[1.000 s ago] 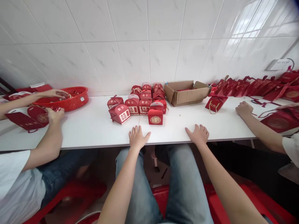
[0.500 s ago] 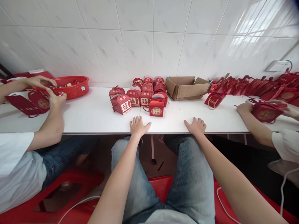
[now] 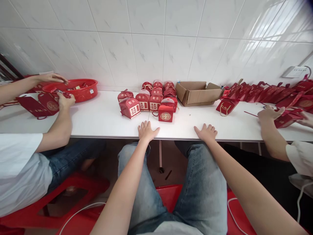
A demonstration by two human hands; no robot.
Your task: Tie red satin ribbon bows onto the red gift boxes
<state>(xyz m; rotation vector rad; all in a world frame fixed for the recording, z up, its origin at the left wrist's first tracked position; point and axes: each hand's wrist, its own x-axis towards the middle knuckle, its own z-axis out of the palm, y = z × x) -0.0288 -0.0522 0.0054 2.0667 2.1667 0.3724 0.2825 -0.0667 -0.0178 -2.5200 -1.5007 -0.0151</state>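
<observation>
My left hand (image 3: pixel 147 131) lies flat on the near edge of the white table (image 3: pixel 107 122), fingers spread and holding nothing. Flat on the same edge, further right, rests my right hand (image 3: pixel 206 132), also spread and bare. Just beyond my left hand stands a red gift box with a gold round emblem (image 3: pixel 166 112). Behind and left of it are several more red gift boxes (image 3: pixel 130 107) with printed characters, grouped closely. An open cardboard box (image 3: pixel 198 94) sits at the back, beyond my right hand; its inside is mostly hidden.
At left a co-worker's hands handle an open red box (image 3: pixel 40 105) beside a red basin (image 3: pixel 84 91) of small wrapped items. At right another person's hands hold a red box (image 3: pixel 286 118). A red bag-like box (image 3: pixel 227 106) and a row of red packages (image 3: pixel 259 93) stand there.
My hands stay flat in place while the view shifts slightly. The left co-worker's far hand has lifted off the box toward the basin. The right co-worker's hands have shifted with their box.
</observation>
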